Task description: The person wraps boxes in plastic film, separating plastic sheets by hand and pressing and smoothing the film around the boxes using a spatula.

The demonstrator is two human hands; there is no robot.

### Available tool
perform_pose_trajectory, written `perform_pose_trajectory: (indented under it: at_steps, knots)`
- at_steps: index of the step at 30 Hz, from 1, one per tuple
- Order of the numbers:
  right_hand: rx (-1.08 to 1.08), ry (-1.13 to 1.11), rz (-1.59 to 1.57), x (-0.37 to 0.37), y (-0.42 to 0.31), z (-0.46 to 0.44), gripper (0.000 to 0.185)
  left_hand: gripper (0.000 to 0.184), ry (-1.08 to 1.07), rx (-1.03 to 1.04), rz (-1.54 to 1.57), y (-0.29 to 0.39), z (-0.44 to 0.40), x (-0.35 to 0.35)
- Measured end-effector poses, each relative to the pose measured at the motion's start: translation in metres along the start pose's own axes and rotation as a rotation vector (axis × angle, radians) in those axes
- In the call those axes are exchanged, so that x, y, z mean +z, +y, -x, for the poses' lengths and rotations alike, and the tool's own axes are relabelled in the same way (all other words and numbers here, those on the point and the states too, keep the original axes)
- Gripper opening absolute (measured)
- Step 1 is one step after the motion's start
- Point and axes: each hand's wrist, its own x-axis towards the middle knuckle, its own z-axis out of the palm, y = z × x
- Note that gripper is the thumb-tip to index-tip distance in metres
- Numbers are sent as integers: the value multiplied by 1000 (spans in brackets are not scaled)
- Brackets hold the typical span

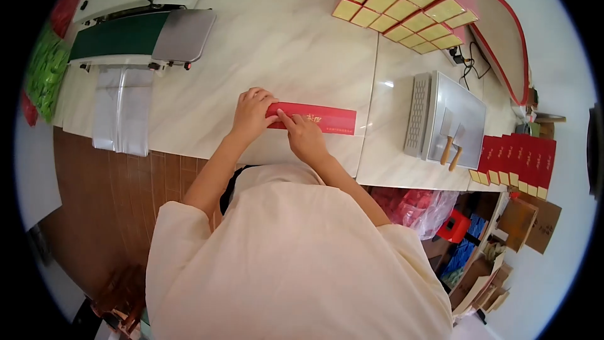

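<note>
- Fingers (282, 115) first, in the head view: the left hand (253, 115) has its fingers and thumb closed around the left end of a long red box (338, 121), snug against it.
- Over to the right hand (306, 140): index fingertip down on the top near that same end, the other fingers bent over the near edge. Pinching or only pressing? I cannot tell from here.
- And the red box itself? Flat on the table (283, 44), close to the near edge, right in front of the person, gold print facing up and partly behind the right hand.
- How far along, then? The outside looks whole, and both hands are busy at the left end, so I judge that end is the part not yet settled. Whether it is open or shut is hidden by the fingers.
- Look to the far right corner: a big stack of boxes (402, 9), red with yellow ends, neatly piled. Those look done, as I read it.
- More at the right side: a row of red boxes (525, 160), leaning close together, seemingly done too.
- The red box in hand lies well apart from both groups, so it appears not yet put with either.
- At the far left, a machine with a green belt (119, 36), and just beside it some clear plastic bags (123, 113) hanging over the table edge; neither hand is near them.
</note>
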Motion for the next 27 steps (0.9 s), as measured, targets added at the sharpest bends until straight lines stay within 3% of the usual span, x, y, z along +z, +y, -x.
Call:
perform_pose_trajectory:
  at_steps: [5,7,8,10,11,12,13,14,15,17,20,24,26,27]
  knots:
    - [140,55,-254,-11,3,-4,37,30,30,-69,-20,4,-6,5]
    - [421,185,-431,-45,6,-3,27,26,-12,-95,14,3,-9,3]
    - [460,219,-391,-55,31,5,27,25,22,-71,-5,-2,-10,6]
    - [595,754,-119,-83,110,28,23,23,65,-36,3,-2,-20,16]
    - [756,789,-89,-105,143,47,24,23,76,-81,-14,-2,-16,10]
    - [766,803,168,-127,167,75,27,23,65,-67,-15,0,-12,10]
    - [612,962,575,-128,216,104,31,22,74,-72,-23,-2,-12,11]
    - [895,891,521,-155,215,129,32,22,70,-92,-19,-1,-3,13]
    - [1020,758,635,-175,217,143,30,22,45,-108,-27,0,-3,12]
    - [1129,592,910,-184,234,169,30,21,49,-105,-27,-1,-3,14]
    - [1281,474,814,-182,267,199,30,20,62,-118,-4,2,0,15]
    - [1151,430,747,-179,277,199,29,20,104,-90,-31,-3,1,19]
    - [1139,253,706,-179,287,195,29,20,111,-115,-19,-4,0,19]
    - [1108,351,645,-175,294,197,30,20,106,-107,0,-4,0,19]
